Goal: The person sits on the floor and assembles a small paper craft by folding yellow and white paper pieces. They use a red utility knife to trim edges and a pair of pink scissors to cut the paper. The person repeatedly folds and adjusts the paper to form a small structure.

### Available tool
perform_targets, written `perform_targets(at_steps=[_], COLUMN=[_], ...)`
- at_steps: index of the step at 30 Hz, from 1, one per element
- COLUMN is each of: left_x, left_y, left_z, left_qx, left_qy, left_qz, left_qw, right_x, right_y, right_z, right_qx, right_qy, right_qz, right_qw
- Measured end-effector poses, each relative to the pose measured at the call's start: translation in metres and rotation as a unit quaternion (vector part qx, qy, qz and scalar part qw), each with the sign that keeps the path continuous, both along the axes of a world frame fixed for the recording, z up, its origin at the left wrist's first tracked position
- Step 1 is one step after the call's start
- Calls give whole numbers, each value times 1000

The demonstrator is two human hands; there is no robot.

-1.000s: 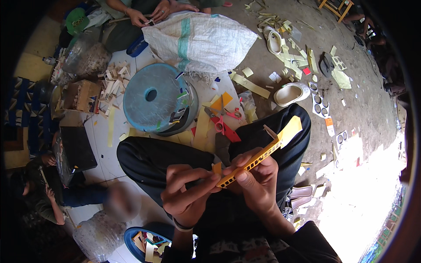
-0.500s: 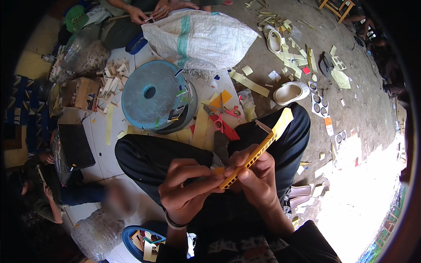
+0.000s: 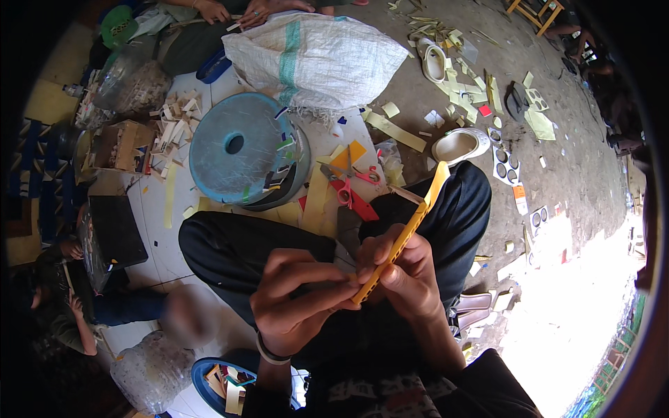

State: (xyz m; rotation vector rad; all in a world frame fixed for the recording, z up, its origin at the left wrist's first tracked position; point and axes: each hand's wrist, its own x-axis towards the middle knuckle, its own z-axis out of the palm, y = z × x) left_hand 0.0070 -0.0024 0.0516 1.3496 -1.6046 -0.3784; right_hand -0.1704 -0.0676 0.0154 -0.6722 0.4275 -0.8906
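Observation:
A narrow yellow strip (image 3: 403, 240) with black print on its edge slants up and away across my lap. Its far end flares into a loose yellow flap, and a thin pale piece juts out beside it. My right hand (image 3: 416, 282) grips the strip along its middle, thumb on one side and fingers on the other. At the strip's near end, my left hand (image 3: 293, 296) pinches with thumb and fingertips; the fingers partly hide that end. Beyond my knees lie red-handled scissors (image 3: 344, 194), blades apart, among yellow scraps (image 3: 317, 202).
A round blue drum (image 3: 219, 167) stands ahead, with a white woven sack (image 3: 334, 66) behind it. Wood pieces (image 3: 171, 136) lie to the left. Near my left elbow is a blue basin (image 3: 201, 380). Pale clogs (image 3: 460, 146) rest at right. Co-workers' hands (image 3: 212, 10) show at the top and left.
The strip has turned slightly in my fingers: it stands a bit steeper and its printed side shows less. Both hands keep their hold. The whole view has shifted a little.

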Motion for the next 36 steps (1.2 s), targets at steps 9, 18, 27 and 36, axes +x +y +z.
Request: perform_targets(at_steps=[9, 18, 27, 36], left_x=[-26, -30, -23, -34], left_y=[17, 22, 22, 23], left_z=[-11, -9, -20, -30], left_qx=[-81, -11, 27, -36], left_qy=[-18, 75, 80, 93], left_qz=[122, 87, 88, 141], left_qw=[989, 993, 993, 985], right_x=[1, 4, 8, 1], right_y=[6, 17, 12, 5], right_z=[-3, 13, 6, -5], right_qx=[-49, -80, -45, -38], right_qy=[-14, 44, 76, 50], right_qz=[-63, -122, -89, -112], right_qw=[997, 988, 992, 992])
